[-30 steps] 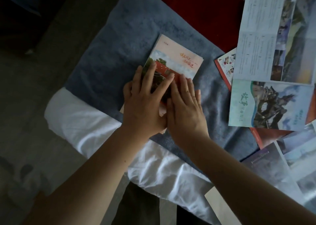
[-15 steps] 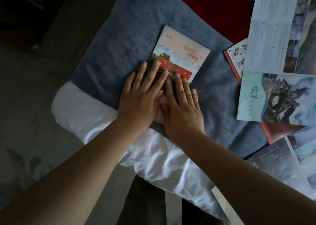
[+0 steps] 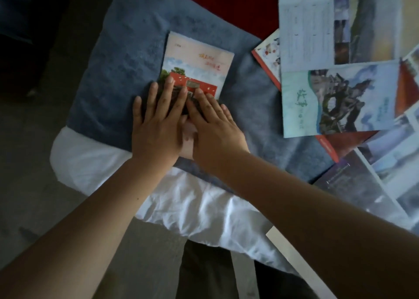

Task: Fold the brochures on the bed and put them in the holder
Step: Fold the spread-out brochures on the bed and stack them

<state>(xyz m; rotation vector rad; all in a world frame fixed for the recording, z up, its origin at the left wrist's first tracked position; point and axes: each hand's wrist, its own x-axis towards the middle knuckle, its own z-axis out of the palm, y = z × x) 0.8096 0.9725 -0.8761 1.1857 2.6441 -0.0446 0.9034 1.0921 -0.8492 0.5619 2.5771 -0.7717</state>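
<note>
Both hands are flat on the folded brochure, the one with the red building on its cover, lying mid-frame on the blue blanket. The left hand and right hand sit side by side, fingers straight and released, pressing its near half, gripping nothing. The brochure's free end pokes out at 12 o'clock from the fingertips. Over at 3 o'clock there's a loose pile: a teal brochure with a rock photo, a big unfolded one at 1 o'clock, and a red-edged one tucked under them. A white sheet bunches up at 6 o'clock.
</note>
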